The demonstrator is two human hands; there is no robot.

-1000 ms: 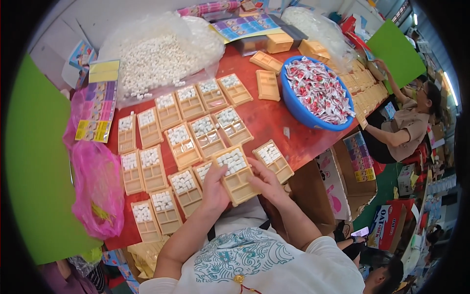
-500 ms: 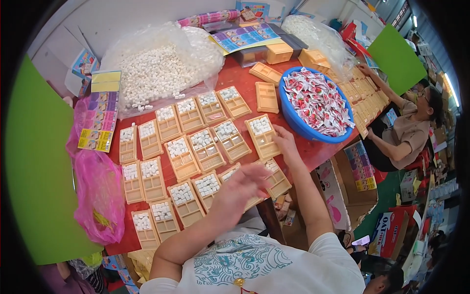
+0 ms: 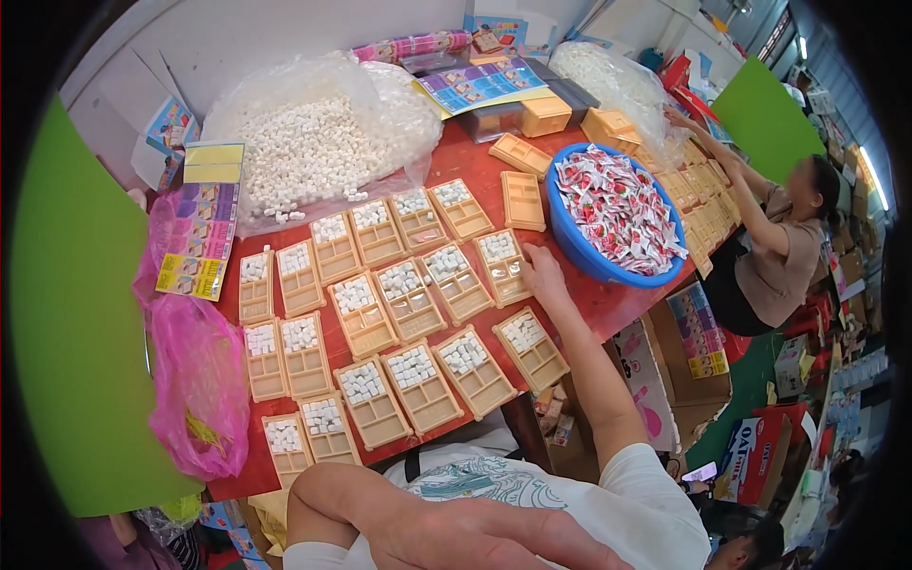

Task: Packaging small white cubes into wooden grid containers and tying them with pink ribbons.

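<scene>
Rows of beige compartment trays (image 3: 410, 381) lie on the red table, each with small white cube-like pieces in its top compartment. My right hand (image 3: 546, 277) is at the right edge of a beige compartment tray (image 3: 503, 270), its curled fingers gripping the side; the fingertips are partly hidden. Close to the camera at the lower edge, my left hand (image 3: 484, 535) is held over my lap, apart from the trays. Its fingers stretch to the right, partly cut off by the frame, and nothing shows in them.
A large clear bag (image 3: 313, 133) of white pieces lies at the back left. A blue basin (image 3: 567, 239) full of small red-and-white sachets stands right. A pink plastic bag (image 3: 195, 380) hangs at the left edge. Another person (image 3: 784, 242) works at the far right.
My left hand has drawn back from over the front trays toward my body. The tray at my right hand has shifted slightly left toward the others. The other person's arms have moved.
</scene>
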